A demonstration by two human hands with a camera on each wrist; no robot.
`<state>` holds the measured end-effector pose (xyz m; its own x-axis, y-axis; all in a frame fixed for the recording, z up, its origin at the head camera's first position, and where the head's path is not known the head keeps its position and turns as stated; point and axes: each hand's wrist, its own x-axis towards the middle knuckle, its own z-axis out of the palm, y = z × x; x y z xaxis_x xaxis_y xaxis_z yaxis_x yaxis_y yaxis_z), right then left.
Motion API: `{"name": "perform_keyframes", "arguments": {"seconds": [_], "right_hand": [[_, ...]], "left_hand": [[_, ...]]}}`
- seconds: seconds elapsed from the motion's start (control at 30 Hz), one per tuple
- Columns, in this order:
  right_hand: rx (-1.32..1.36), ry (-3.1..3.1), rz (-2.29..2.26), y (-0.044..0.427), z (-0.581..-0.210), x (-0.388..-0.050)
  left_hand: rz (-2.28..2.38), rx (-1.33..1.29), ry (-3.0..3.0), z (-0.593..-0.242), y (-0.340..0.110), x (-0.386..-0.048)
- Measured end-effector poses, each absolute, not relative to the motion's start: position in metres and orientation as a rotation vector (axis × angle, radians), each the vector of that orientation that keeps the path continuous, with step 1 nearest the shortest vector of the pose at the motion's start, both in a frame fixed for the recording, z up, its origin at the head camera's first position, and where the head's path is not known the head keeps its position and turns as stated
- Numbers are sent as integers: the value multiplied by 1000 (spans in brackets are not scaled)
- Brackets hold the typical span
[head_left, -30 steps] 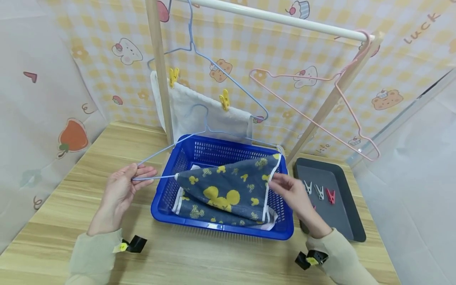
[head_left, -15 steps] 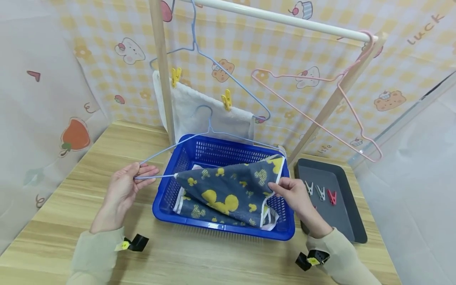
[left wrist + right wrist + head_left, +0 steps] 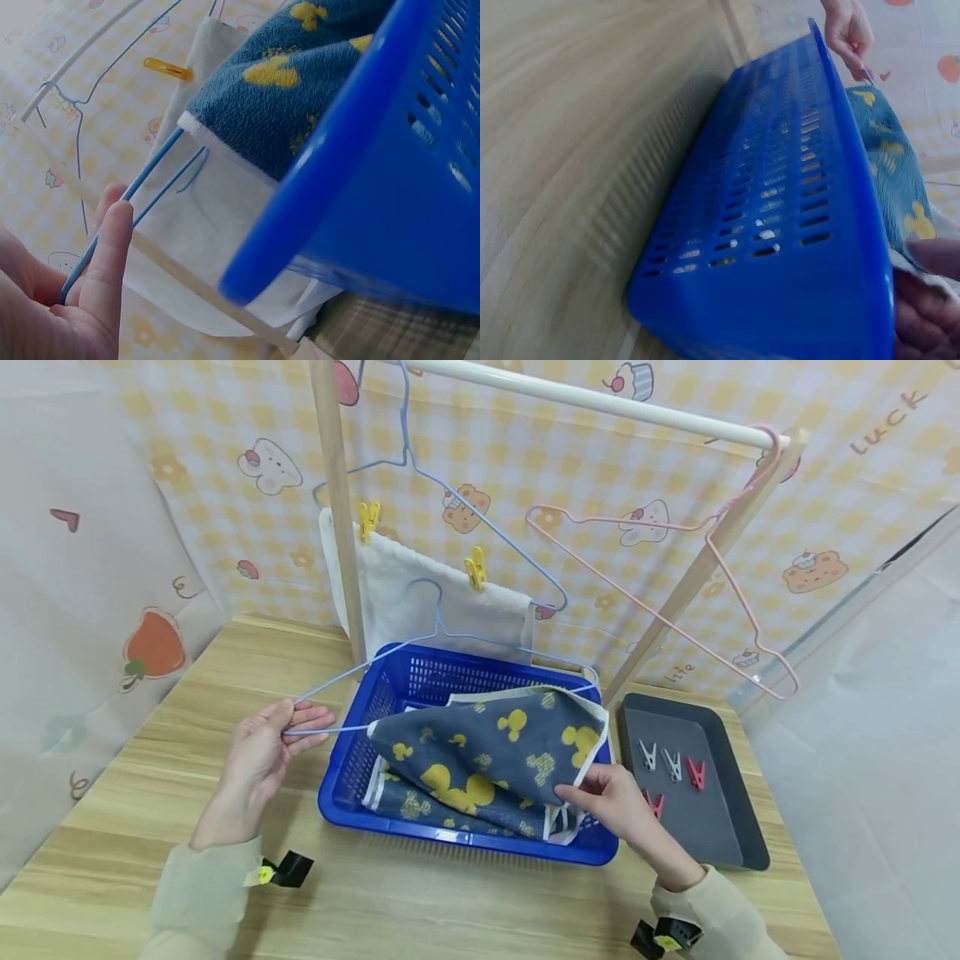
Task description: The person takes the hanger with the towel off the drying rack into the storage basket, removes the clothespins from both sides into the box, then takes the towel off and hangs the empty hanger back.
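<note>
My left hand pinches the left end of a light blue wire hanger, its hook pointing away. Over the hanger's bottom bar lies a dark blue towel with yellow mouse-head shapes and white edging. At the towel's right edge my right hand pinches the cloth between thumb and fingers. Beneath is a blue plastic basket with more of the same patterned cloth inside. In the left wrist view the hanger wire runs from my fingers into the towel fold. The right fingertips are partly cut off in the right wrist view.
Behind stands a rack with a white rail, bearing a blue hanger and a pink hanger. A white towel hangs there with yellow clips. Right of the basket, a dark grey tray holds several clips.
My right hand has moved down, drawing the towel's right edge toward me. More cloth has come over the bar, and the bar's right end now shows. The left hand has barely moved.
</note>
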<state>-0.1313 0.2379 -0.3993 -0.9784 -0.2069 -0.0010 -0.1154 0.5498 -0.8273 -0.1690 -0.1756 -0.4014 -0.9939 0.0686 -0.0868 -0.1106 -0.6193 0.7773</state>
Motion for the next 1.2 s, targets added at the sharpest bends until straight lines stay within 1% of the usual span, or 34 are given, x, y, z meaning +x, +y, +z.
{"name": "perform_keyframes", "arguments": {"seconds": [0.23,0.4,0.5,0.67,0.73,0.93,1.2], "right_hand": [[-13,2669,-1733,228,-387,-150],[102,2664,-1725,225,-385,-162],[22,2743,-1600,227,-390,-160],[-339,2914,-1256,235,-397,-150],[-433,2924,-1148,238,-399,-146],[-498,2926,-904,236,-397,-143],[-533,2998,-831,229,-406,-149]], "left_hand": [[2697,-64,1368,-400,-177,-167],[2695,-81,1355,-401,-176,-166],[2723,-76,1331,-402,-176,-166],[2766,-61,1319,-402,-178,-168],[2773,-67,1321,-401,-179,-168],[2790,-104,1312,-399,-181,-169],[2771,-114,1317,-401,-183,-168]]}}
